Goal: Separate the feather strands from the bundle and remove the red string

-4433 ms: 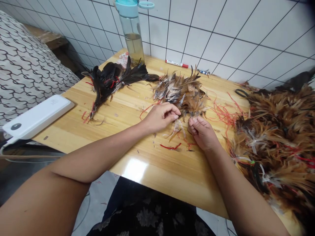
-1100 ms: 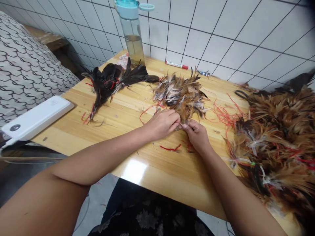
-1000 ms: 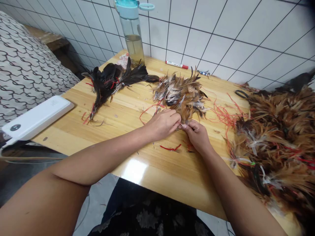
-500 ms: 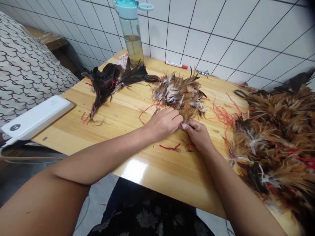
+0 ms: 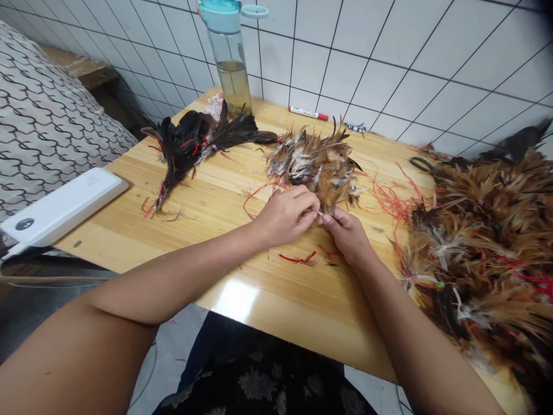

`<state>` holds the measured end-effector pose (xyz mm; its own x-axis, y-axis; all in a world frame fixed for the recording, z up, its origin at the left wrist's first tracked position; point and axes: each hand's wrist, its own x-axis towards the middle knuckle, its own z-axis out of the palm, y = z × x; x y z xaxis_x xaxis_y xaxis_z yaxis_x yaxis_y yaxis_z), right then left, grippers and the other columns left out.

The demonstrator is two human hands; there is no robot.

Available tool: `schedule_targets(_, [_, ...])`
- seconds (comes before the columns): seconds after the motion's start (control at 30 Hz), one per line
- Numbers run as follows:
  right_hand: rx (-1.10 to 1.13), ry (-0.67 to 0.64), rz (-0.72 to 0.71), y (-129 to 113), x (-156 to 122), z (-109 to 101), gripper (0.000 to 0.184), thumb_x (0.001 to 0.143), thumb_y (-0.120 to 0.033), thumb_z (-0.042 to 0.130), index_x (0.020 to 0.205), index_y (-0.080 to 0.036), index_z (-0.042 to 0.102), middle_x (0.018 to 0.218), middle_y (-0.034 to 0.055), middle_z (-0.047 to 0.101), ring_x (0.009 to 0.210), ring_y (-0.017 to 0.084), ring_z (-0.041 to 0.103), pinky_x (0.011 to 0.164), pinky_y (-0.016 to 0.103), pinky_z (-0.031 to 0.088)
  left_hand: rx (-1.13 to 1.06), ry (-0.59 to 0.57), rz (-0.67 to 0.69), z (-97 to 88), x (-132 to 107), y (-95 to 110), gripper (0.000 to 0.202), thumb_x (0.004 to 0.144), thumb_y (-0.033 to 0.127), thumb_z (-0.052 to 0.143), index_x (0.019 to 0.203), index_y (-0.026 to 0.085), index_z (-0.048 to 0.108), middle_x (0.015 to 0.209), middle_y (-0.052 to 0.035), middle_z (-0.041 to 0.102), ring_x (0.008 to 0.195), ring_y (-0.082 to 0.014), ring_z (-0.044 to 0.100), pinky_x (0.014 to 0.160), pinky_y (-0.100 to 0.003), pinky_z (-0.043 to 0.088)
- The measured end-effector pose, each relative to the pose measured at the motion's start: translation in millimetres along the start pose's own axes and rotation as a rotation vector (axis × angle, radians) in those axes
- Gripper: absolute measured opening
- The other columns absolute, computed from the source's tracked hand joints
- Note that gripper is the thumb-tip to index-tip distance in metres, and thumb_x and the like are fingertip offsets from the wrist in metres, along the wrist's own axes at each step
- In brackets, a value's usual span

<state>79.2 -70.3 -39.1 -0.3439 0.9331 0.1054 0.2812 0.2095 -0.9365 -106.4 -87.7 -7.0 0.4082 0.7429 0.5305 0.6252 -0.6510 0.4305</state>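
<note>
My right hand [image 5: 348,233] is closed in a pinch, thumb and forefinger on the base of a brown feather bunch [image 5: 332,190]. Its feathers fan away from me and overlap a pile of brown and grey feathers [image 5: 298,155] just behind. Close beside it, my left hand [image 5: 289,214] has its fingertips pinched together on a thin pale strand that runs to the right thumb. Whether this is a quill or a thread I cannot tell. A short red string [image 5: 298,259] lies on the table below the hands.
Black feather bunches [image 5: 185,144] tied with red lie to the left, near a water bottle [image 5: 231,75] and a white power bank [image 5: 64,204]. A tangle of red string [image 5: 395,202] and a large heap of brown feathers [image 5: 488,230] occupy the right. A marker [image 5: 308,113] lies by the tiled wall.
My left hand has turned slightly and its fingertips have drawn up beside the right thumb, showing the pale strand between the hands. My right hand has barely moved.
</note>
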Motion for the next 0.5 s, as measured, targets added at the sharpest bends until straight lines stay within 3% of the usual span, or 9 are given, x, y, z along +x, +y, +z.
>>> schedule_targets(0.2, [0.254,0.087,0.105,-3.7,-1.1,-4.0,0.031,0.081,-0.047,0.062,0.068,-0.02,0.053,0.06,-0.0038,0.041,0.055,0.01,0.032,0.053,0.024,0.028,-0.079,0.039,-0.193,-14.4,4.0,-10.2,0.01,0.081,0.012,0.05,0.075,0.014,0.057,0.073,-0.0017,0.057,0.071,-0.0122,0.051,0.068,-0.025,0.039])
schedule_targets(0.37, [0.397,0.124,0.139,-3.5,0.9,-8.5,0.03,0.076,-0.048,0.067,0.073,-0.02,0.057,0.061,-0.0045,0.041,0.052,0.009,0.03,0.049,0.024,0.025,-0.13,-0.289,-0.204,-21.2,2.4,-18.1,0.01,0.079,0.018,0.057,0.079,0.015,0.066,0.079,-0.0028,0.063,0.076,-0.0135,0.055,0.072,-0.025,0.041])
schedule_targets(0.4, [0.391,0.12,0.133,-3.8,0.7,-8.5,0.03,0.076,-0.048,0.067,0.073,-0.02,0.057,0.06,-0.0046,0.041,0.052,0.009,0.03,0.049,0.024,0.025,-0.147,-0.312,-0.194,-20.1,1.9,-18.1,0.012,0.08,0.02,0.058,0.083,0.015,0.068,0.082,-0.0036,0.064,0.079,-0.014,0.057,0.074,-0.026,0.042])
schedule_targets(0.5, [0.313,0.07,0.106,-4.8,-0.9,-6.1,0.029,0.079,-0.048,0.064,0.072,-0.02,0.058,0.058,-0.0045,0.041,0.053,0.01,0.033,0.052,0.024,0.028,-0.209,-0.211,-0.229,-11.8,0.9,-16.2,0.019,0.083,0.023,0.058,0.094,0.016,0.071,0.089,-0.0054,0.066,0.081,-0.0137,0.059,0.077,-0.027,0.044])
